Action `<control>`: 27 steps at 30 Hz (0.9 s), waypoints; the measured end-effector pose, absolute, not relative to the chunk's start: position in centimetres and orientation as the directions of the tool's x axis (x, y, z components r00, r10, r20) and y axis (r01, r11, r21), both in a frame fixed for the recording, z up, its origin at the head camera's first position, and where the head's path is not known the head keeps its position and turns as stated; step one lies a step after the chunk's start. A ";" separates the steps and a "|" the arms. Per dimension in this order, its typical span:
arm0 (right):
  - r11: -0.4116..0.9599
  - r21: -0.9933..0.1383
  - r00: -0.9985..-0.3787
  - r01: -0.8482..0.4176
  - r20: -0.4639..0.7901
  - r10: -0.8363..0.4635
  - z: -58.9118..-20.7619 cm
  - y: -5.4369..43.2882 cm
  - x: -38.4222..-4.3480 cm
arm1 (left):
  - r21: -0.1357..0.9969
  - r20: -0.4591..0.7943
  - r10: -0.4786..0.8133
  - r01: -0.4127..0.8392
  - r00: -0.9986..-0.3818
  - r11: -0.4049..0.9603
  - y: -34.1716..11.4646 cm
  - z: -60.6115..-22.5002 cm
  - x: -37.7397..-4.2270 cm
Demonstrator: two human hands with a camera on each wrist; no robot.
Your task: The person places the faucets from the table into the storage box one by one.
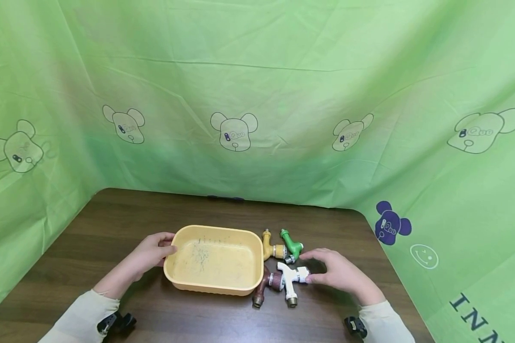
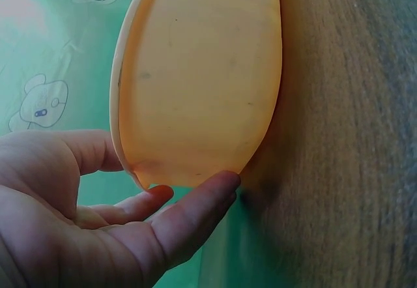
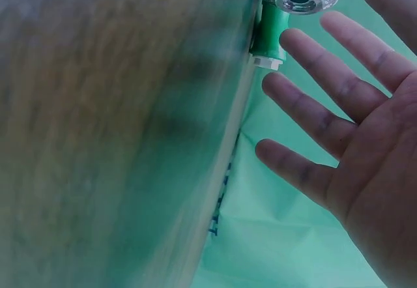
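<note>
A yellow plastic basin [image 1: 214, 271] stands on the table with dark specks on its floor. My left hand [image 1: 152, 252] grips its left end, the thumb over the rim and the fingers against the outer wall [image 2: 202, 86]. Beside the basin's right end lie a yellow tap [image 1: 267, 245], a green tap [image 1: 293, 245], a brown tap [image 1: 261, 288] and a white tap [image 1: 289, 281]. Closest to the white tap's knob is my right hand [image 1: 341, 271], fingers spread and straight, thumb near the knob; contact is unclear. The right wrist view shows part of the green tap [image 3: 270, 30] beyond the fingertips.
The brown wooden table [image 1: 189, 319] extends around the basin. A green curtain [image 1: 257, 62] with printed bear heads hangs behind it and along both sides. Dark camera mounts sit on the left wrist [image 1: 116, 324] and the right wrist [image 1: 355, 327].
</note>
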State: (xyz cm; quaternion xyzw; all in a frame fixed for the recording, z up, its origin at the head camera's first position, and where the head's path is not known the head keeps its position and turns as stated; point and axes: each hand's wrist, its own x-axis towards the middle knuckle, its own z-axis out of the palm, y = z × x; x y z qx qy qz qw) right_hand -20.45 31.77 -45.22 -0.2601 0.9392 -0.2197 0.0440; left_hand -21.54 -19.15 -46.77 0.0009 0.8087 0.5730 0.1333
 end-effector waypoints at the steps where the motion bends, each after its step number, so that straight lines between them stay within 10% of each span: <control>1: 0.766 -0.441 -0.861 -0.467 0.028 -0.508 -45.3 31.7 -20.5 | 0.928 -0.214 0.155 -0.152 -0.964 0.341 -19.1 -46.8 -21.5; 27: 0.764 -0.448 -0.849 -0.465 -0.020 -0.528 -45.8 31.3 -20.7 | 0.932 -0.214 0.156 -0.153 -0.964 0.329 -19.2 -47.1 -21.6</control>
